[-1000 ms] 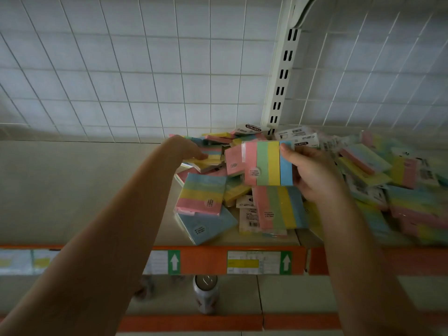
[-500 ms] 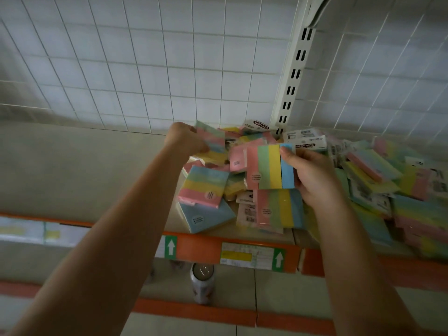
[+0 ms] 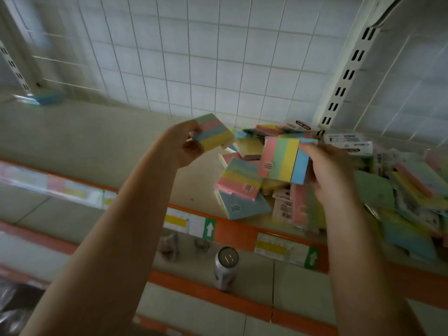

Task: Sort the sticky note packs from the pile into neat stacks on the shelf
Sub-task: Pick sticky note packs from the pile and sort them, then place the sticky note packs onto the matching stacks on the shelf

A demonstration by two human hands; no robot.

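My left hand (image 3: 185, 144) grips a striped sticky note pack (image 3: 213, 132), lifted clear above the shelf (image 3: 97, 141). In my right hand (image 3: 327, 170) I hold another pack (image 3: 282, 163) with pink, green, yellow and blue stripes, upright, thumb on its top edge. Below and to the right lies the loose pile of packs (image 3: 242, 187), spreading toward the shelf's right end. A small stack of packs (image 3: 44, 98) sits at the back left of the shelf, blurred.
A white wire grid (image 3: 206, 57) backs the shelf, with a slotted upright (image 3: 344, 78) on the right. The shelf's orange front rail (image 3: 232, 231) carries price labels. On the lower shelf stands a drink can (image 3: 225, 267) beside two small blurred items.
My left hand has lifted a striped pack out of the pile and carried it up and left. The right hand keeps its pack. The view has swung left, showing the back-left stack.
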